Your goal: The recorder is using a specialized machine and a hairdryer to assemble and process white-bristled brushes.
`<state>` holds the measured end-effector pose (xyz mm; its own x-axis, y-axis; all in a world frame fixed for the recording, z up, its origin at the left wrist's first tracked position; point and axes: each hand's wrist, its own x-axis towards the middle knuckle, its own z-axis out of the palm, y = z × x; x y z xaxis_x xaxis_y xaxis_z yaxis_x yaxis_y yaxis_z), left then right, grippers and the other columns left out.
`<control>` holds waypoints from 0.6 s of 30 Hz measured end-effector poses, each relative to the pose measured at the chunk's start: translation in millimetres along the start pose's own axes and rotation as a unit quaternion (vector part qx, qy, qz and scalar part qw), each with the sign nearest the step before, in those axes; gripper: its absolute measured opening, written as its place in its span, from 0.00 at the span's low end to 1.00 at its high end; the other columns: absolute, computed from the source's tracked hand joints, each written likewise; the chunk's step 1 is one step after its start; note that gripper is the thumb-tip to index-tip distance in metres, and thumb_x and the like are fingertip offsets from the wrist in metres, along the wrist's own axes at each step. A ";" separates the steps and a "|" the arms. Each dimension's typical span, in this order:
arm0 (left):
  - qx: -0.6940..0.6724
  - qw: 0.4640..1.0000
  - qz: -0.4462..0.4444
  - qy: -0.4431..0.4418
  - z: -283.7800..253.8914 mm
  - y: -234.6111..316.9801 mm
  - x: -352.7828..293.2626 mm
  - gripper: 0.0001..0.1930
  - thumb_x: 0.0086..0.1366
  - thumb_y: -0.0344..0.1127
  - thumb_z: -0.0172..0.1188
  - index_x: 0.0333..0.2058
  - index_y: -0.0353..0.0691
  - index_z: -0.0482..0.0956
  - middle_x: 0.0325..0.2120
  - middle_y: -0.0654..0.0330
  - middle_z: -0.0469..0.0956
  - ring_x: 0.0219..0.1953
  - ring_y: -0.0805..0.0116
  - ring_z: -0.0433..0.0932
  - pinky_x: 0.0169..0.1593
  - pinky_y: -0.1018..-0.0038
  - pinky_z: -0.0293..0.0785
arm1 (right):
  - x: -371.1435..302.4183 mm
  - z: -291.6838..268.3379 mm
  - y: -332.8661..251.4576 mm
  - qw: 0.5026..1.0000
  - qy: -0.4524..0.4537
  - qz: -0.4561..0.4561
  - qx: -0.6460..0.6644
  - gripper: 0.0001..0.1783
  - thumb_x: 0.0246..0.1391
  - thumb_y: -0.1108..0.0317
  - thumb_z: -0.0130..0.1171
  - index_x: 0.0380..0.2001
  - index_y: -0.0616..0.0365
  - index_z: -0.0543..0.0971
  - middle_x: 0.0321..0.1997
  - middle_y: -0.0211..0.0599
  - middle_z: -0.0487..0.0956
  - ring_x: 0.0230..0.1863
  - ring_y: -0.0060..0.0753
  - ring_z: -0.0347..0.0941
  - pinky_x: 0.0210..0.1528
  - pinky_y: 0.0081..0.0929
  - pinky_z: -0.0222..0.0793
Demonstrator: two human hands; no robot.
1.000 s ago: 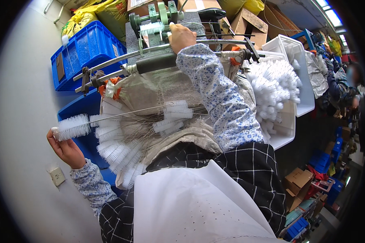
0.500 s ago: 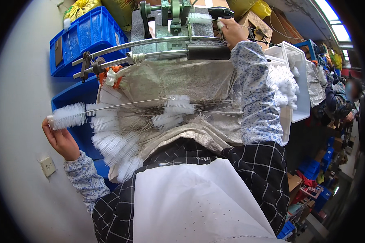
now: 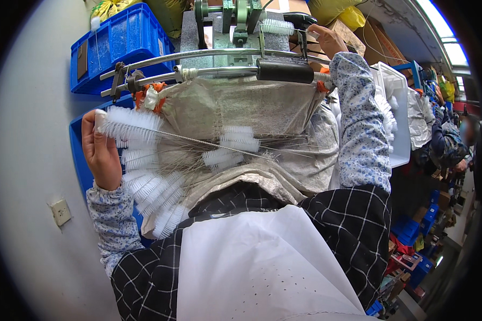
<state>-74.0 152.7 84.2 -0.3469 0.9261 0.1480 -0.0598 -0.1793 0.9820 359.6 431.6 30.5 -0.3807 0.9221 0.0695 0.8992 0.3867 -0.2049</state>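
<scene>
My left hand (image 3: 99, 152) grips a white bottle brush (image 3: 128, 123) by its bristle end; its thin wire stem runs right across a grey sack (image 3: 251, 107). Below it, a fan of similar white brushes (image 3: 155, 192) lies on the sack in my lap. My right hand (image 3: 326, 40) is raised to a green-and-grey bench machine (image 3: 230, 21), its fingers curled on a black lever handle (image 3: 301, 20). Another white brush (image 3: 276, 27) sits in the machine just left of that handle.
Two metal rails with a black grip (image 3: 284, 72) cross in front of the machine. Blue crates (image 3: 118, 43) stand at the left, a white bin (image 3: 399, 101) of brushes at the right. Another person (image 3: 455, 150) works at the far right. A white apron (image 3: 251, 267) covers my front.
My right hand has moved from the machine's middle rightward onto the black handle. My left hand has kept its brush and risen slightly.
</scene>
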 end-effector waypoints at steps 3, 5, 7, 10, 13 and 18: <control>-0.020 0.999 -0.014 -0.035 13.9 0.5 4.4 0.14 0.59 0.41 0.47 0.41 0.40 0.64 0.33 0.64 0.68 0.36 0.79 0.68 0.39 0.83 0.68 | -0.9 3.6 12.0 0.997 0.050 -0.042 -0.046 0.14 0.53 0.75 0.38 0.35 0.42 0.71 0.32 0.38 0.74 0.35 0.37 0.71 0.41 0.26 0.67; -0.026 0.998 -0.015 -0.052 18.7 -0.1 5.6 0.16 0.58 0.43 0.48 0.41 0.40 0.64 0.32 0.64 0.68 0.35 0.78 0.69 0.39 0.82 0.69 | -0.1 7.2 18.9 0.992 0.096 -0.063 -0.058 0.12 0.51 0.75 0.41 0.34 0.44 0.71 0.30 0.37 0.73 0.34 0.35 0.70 0.39 0.25 0.66; -0.039 0.996 -0.022 -0.072 22.0 -0.7 6.8 0.16 0.59 0.43 0.47 0.40 0.40 0.64 0.33 0.64 0.68 0.35 0.79 0.69 0.38 0.82 0.69 | -5.2 0.9 29.8 0.993 0.067 0.084 0.044 0.08 0.50 0.73 0.44 0.32 0.47 0.71 0.28 0.35 0.72 0.31 0.30 0.68 0.34 0.23 0.64; -0.048 0.994 -0.037 -0.094 10.4 -2.7 4.2 0.16 0.59 0.41 0.47 0.43 0.40 0.62 0.35 0.64 0.68 0.38 0.76 0.69 0.39 0.79 0.69 | -24.6 -40.9 33.9 0.992 -0.067 -0.029 0.100 0.07 0.48 0.67 0.51 0.32 0.54 0.72 0.24 0.32 0.73 0.26 0.22 0.68 0.30 0.21 0.65; -0.018 0.993 -0.063 -0.093 27.6 6.5 -2.1 0.11 0.61 0.39 0.43 0.38 0.39 0.63 0.28 0.62 0.70 0.30 0.78 0.70 0.30 0.83 0.68 | -72.4 -80.5 -44.4 0.936 -0.261 -0.033 0.236 0.14 0.47 0.69 0.52 0.40 0.57 0.72 0.30 0.35 0.74 0.32 0.24 0.69 0.36 0.20 0.67; -0.045 0.978 -0.047 -0.199 82.3 -6.4 -15.1 0.05 0.60 0.31 0.45 0.32 0.39 0.60 0.23 0.61 0.69 0.23 0.72 0.73 0.28 0.80 0.71 | -124.8 -57.8 -166.9 0.826 -0.399 -0.092 0.388 0.18 0.55 0.64 0.37 0.47 0.57 0.65 0.36 0.39 0.73 0.35 0.30 0.69 0.41 0.26 0.65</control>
<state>8.7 167.2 85.4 0.0553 0.9925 0.1093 -0.1619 -0.0991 0.9818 269.4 252.9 112.4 -0.7944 0.4261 -0.4329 0.5195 0.1073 -0.8477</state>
